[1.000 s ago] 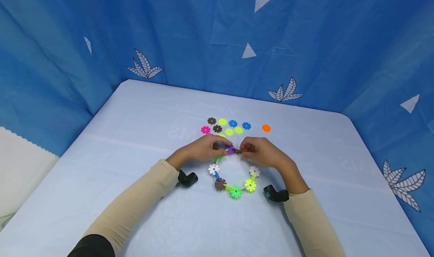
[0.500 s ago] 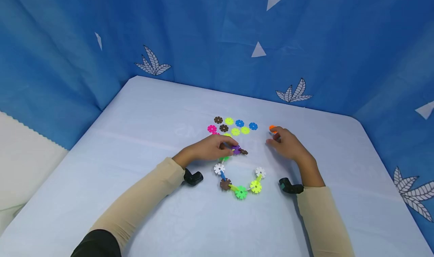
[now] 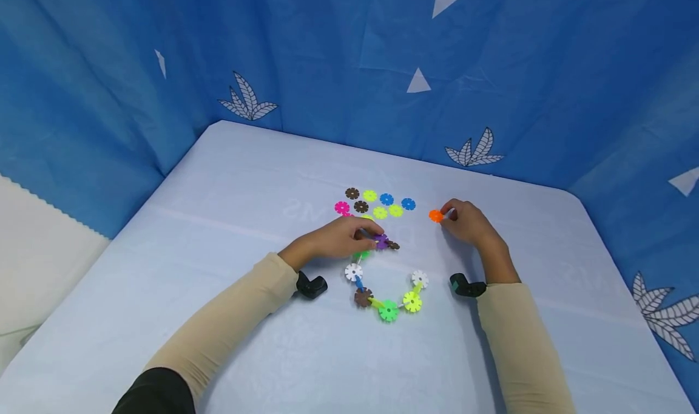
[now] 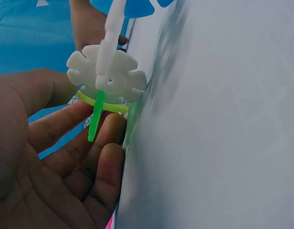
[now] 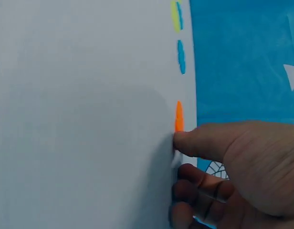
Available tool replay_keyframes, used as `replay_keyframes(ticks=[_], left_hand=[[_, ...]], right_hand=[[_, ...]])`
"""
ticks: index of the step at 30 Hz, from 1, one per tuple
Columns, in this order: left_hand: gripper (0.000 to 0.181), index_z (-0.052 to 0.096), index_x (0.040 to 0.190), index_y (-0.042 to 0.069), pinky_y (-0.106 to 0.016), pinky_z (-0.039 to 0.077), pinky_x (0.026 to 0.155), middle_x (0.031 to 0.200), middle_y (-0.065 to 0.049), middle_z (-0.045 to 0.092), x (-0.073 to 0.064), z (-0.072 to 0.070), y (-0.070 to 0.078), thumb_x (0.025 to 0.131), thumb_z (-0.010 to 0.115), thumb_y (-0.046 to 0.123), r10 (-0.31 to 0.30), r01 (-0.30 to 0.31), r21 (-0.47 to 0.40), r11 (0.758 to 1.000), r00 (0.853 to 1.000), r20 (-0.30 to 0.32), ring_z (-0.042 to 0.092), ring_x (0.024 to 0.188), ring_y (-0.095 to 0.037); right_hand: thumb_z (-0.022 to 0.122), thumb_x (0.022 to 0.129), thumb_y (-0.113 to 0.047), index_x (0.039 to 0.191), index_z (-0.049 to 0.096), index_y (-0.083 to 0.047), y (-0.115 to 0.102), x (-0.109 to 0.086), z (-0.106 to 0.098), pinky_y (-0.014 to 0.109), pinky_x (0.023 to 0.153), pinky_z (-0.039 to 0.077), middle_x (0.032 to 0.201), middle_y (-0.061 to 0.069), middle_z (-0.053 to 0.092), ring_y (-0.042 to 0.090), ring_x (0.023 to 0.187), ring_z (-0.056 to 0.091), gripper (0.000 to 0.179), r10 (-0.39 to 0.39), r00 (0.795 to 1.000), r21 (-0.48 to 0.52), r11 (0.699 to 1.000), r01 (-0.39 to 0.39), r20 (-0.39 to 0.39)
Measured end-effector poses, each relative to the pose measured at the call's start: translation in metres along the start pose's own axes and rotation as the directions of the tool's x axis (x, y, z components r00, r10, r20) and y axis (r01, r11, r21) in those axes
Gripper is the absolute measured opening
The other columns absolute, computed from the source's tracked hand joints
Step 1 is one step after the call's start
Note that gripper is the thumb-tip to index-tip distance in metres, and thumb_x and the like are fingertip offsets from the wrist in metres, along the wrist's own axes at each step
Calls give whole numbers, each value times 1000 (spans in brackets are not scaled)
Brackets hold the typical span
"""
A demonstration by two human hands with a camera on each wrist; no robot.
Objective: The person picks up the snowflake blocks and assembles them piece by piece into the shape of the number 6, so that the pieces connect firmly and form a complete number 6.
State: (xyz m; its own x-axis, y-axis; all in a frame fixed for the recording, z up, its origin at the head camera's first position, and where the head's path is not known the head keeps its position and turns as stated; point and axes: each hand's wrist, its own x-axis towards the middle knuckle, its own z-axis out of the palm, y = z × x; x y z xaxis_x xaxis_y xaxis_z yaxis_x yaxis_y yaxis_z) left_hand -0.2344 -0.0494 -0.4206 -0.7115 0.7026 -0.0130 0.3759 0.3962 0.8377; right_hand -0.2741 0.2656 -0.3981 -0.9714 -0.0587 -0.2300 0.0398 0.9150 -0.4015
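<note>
My left hand point(image 3: 343, 238) holds the purple interlocking disc point(image 3: 381, 241) between thumb and fingers. A brown disc point(image 3: 393, 245) is joined edgewise to its right. From there a curved chain runs down through white, blue and brown discs to a green disc point(image 3: 388, 311). It rises again through a yellow disc point(image 3: 412, 302) to the white end disc point(image 3: 420, 278). In the left wrist view, a white disc point(image 4: 123, 71) and a green disc point(image 4: 95, 121) appear near the palm. Farther right, my right hand point(image 3: 471, 223) pinches the orange disc point(image 3: 435, 215) by its right edge.
Loose discs lie flat behind the left hand, among them a pink disc point(image 3: 341, 207), a brown disc point(image 3: 352, 193) and a blue disc point(image 3: 408, 204). The left fingers partly cover some. A blue curtain point(image 3: 349, 68) hangs behind the white table point(image 3: 246, 177).
My right hand has left the brown disc, moved right and back, and taken hold of the orange disc, which has shifted slightly nearer. The left hand has kept its hold on the purple disc.
</note>
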Motion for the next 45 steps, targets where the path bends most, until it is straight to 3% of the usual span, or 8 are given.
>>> replay_keyframes(ticks=[5, 13, 19, 23, 28, 36, 45], left_hand=[[34, 63, 135, 9, -30, 49, 96, 130, -1, 64, 0, 0, 0, 102, 62, 13, 1, -1, 5, 1000, 1000, -6, 62, 108, -13], [33, 64, 134, 9, -32, 49, 96, 130, -1, 65, -1, 0, 1, 102, 62, 13, -4, 3, -2, 1000, 1000, -9, 62, 108, -14], [32, 64, 134, 9, -32, 49, 96, 128, 0, 65, 0, 0, 2, 102, 62, 13, -20, 20, 2, 1000, 1000, -19, 62, 107, -14], [32, 65, 133, 10, -31, 49, 95, 126, 1, 66, 0, 0, 3, 102, 61, 14, -33, 34, 10, 999, 999, -27, 62, 105, -13], [31, 65, 133, 10, -31, 50, 93, 124, 0, 66, 1, 1, 3, 102, 62, 15, -39, 40, 18, 999, 998, -40, 61, 102, -14], [30, 66, 131, 11, -31, 51, 91, 122, 0, 66, 1, 0, 3, 102, 63, 17, -52, 54, 18, 998, 997, -55, 61, 99, -16], [26, 71, 124, 9, -29, 52, 80, 112, 2, 69, 2, -1, 4, 100, 66, 17, -70, 72, 23, 997, 994, -79, 59, 90, -17]], right_hand=[[62, 101, -19, 137, 55, -6, -6, -2, 5, 49, 88, 51, 119, 23, 55, 38, 103, 50, 39, -4, 1000, 39, 999, 3, 18], [67, 97, -11, 122, 59, -5, -17, -22, 10, 48, 86, 52, 122, 23, 57, 37, 102, 53, 27, -5, 999, 74, 997, 2, 45], [67, 97, -7, 110, 62, -6, -26, -40, 17, 37, 75, 53, 105, 16, 62, 29, 86, 59, 13, -61, 997, 159, 986, 52, 55], [65, 99, -5, 108, 65, -3, -30, -48, 24, 30, 73, 57, 96, 14, 64, 23, 76, 65, 9, -97, 992, 321, 945, 64, 86], [65, 98, -4, 106, 65, -1, -35, -55, 28, 30, 73, 58, 100, 16, 67, 24, 77, 68, 9, -101, 988, 466, 884, 35, 118], [66, 98, -6, 107, 64, 1, -44, -55, 34, 29, 73, 58, 97, 16, 68, 23, 75, 69, 11, -76, 981, 521, 853, -28, 176], [66, 99, -8, 110, 61, 3, -42, -52, 38, 30, 73, 59, 96, 17, 68, 24, 77, 70, 16, -45, 978, 612, 785, -92, 205]])
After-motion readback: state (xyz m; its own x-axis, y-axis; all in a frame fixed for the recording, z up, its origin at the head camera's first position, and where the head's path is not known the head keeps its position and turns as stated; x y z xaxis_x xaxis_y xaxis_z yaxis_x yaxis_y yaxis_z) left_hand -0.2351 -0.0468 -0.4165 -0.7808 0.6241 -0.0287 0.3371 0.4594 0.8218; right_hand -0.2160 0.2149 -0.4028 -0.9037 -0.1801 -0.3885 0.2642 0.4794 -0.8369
